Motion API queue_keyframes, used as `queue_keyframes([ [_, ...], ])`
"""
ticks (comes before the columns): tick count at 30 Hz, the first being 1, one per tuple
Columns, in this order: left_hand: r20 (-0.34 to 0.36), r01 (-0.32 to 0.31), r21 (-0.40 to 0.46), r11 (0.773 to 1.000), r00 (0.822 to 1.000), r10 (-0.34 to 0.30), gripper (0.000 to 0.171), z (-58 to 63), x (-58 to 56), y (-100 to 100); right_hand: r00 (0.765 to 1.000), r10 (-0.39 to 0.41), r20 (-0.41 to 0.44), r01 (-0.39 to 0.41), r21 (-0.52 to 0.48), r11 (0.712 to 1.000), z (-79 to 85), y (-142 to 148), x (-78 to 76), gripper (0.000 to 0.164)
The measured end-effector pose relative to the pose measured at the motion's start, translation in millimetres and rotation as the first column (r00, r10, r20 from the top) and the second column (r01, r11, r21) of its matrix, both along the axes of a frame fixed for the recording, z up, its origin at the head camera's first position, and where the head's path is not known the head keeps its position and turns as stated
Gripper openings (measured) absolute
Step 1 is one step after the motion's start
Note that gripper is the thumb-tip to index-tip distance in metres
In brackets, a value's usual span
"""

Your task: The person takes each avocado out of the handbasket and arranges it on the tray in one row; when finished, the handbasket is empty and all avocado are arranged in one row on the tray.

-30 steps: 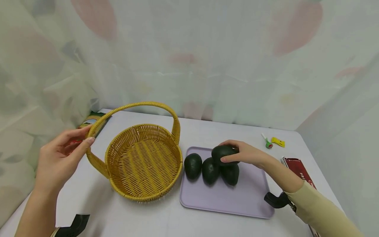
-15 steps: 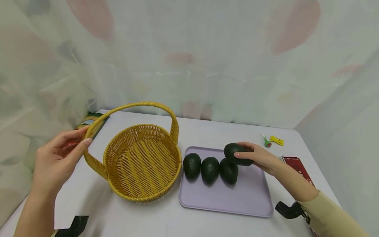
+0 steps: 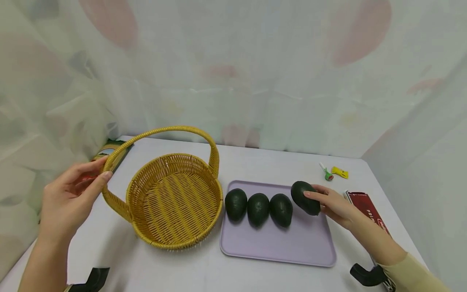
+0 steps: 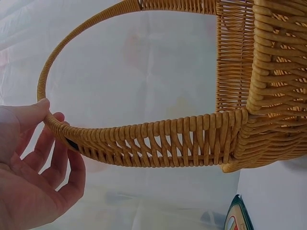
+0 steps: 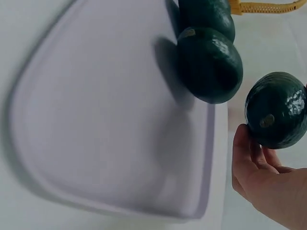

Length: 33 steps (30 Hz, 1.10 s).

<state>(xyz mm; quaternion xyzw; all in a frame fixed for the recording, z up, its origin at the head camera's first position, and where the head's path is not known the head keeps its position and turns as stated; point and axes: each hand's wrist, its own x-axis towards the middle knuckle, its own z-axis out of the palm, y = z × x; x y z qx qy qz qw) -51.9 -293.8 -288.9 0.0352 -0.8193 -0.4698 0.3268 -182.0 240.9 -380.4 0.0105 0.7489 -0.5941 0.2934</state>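
My left hand (image 3: pixel 71 192) pinches the left side of the arched handle of a yellow woven basket (image 3: pixel 175 202), thumb on the near side. In the left wrist view, the thumb presses the wicker handle (image 4: pixel 158 139) and the other fingers curl behind it. The basket has nothing in it. My right hand (image 3: pixel 335 205) grips a dark green avocado (image 3: pixel 305 198) by its right side, over the right part of a lilac tray (image 3: pixel 277 247). In the right wrist view, this avocado (image 5: pixel 276 110) is apart from the others. Three more avocados (image 3: pixel 258 209) lie in a row along the tray's left half.
A green lollipop (image 3: pixel 328 175) and a yellow-wrapped sweet (image 3: pixel 340 172) lie at the back right. A dark red packet (image 3: pixel 366 209) lies right of the tray, partly behind my right arm. A green packet (image 3: pixel 122 152) shows behind the basket handle. A patterned curtain (image 3: pixel 233 81) hangs behind the table.
My right hand has carried the avocado rightward from over the row, turning it so its lower end points right. The left hand keeps its hold on the basket handle.
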Motion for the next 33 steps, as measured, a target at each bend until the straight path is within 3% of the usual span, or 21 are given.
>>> queue_keyframes([
  [6,0.003,-0.009,-0.002,1.0,1.0,0.009,0.035,-0.1,0.5,1.1,0.998,-0.033,0.057,0.036,-0.046,0.998,-8.9,7.9,7.4,0.078],
  [12,0.002,-0.008,-0.011,1.0,1.0,0.008,0.035,0.5,0.8,1.2,0.997,-0.029,0.068,0.03,-0.018,0.999,-18.9,13.2,11.7,0.084],
  [23,0.005,-0.02,-0.012,1.0,1.0,0.02,0.037,0.4,1.0,1.4,1.0,-0.005,-0.008,0.006,0.078,0.997,-38.2,16.8,16.2,0.079],
  [33,0.002,-0.006,0.011,1.0,1.0,0.006,0.036,0.1,0.3,0.5,0.997,0.001,-0.076,0.015,0.209,0.978,-43.3,10.6,19.5,0.072],
])
